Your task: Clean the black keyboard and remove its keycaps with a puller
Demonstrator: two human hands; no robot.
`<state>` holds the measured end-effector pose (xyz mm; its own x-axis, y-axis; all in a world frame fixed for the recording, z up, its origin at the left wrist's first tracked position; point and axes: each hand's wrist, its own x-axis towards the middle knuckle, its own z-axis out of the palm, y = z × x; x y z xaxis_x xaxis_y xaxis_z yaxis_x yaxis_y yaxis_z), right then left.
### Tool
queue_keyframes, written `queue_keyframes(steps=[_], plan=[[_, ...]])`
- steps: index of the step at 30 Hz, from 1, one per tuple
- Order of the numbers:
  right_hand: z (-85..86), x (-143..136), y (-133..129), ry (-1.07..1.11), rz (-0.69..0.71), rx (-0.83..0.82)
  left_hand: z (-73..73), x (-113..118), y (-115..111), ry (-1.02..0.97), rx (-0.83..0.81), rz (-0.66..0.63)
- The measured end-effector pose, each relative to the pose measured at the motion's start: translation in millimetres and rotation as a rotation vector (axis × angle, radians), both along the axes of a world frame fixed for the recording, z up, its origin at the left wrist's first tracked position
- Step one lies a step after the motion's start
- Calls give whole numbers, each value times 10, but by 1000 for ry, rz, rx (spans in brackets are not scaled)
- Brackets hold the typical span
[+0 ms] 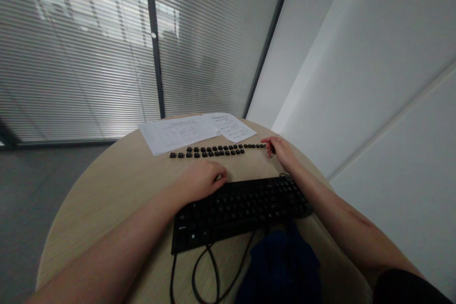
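A black keyboard (242,206) lies on the table, slightly askew, with its cable at the near side. My left hand (203,179) rests over its far left edge, fingers curled against that edge. Beyond it, small black keycaps (213,152) stand in two rows. At the right end of the farther row is my right hand (281,151), its fingertips pinched close to the last keycaps. A small dark tool (273,149) with a thin shiny end shows under those fingers; it looks like a keycap puller. Whether a keycap is also in the pinch is hidden.
Printed paper sheets (181,132) lie behind the keycaps on the round wooden table (92,209). A black cable (216,270) loops near me, beside dark blue cloth (281,266). A white wall (374,80) rises at right; glass with blinds (89,57) stands behind.
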<state>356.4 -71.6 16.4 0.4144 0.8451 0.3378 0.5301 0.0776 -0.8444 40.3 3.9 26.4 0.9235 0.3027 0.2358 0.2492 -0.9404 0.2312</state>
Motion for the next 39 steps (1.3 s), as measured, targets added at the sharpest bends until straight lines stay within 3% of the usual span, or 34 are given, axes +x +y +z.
queue_keyframes(steps=[4,10,19,24,30,39], plan=[[72,-60,-466,419,36,174,-43,15,21,15,-27,-3],[-18,-134,-762,783,114,17,-119,22,22,80,-52,49],[-3,-185,-918,446,347,-174,-120,35,64,123,-49,96],[-51,-230,-875,328,316,-160,-161,28,121,131,-89,57],[-165,-358,-818,254,256,-291,-187,19,130,155,-124,32],[-202,-378,-789,161,225,-320,-190,45,149,193,-124,3]])
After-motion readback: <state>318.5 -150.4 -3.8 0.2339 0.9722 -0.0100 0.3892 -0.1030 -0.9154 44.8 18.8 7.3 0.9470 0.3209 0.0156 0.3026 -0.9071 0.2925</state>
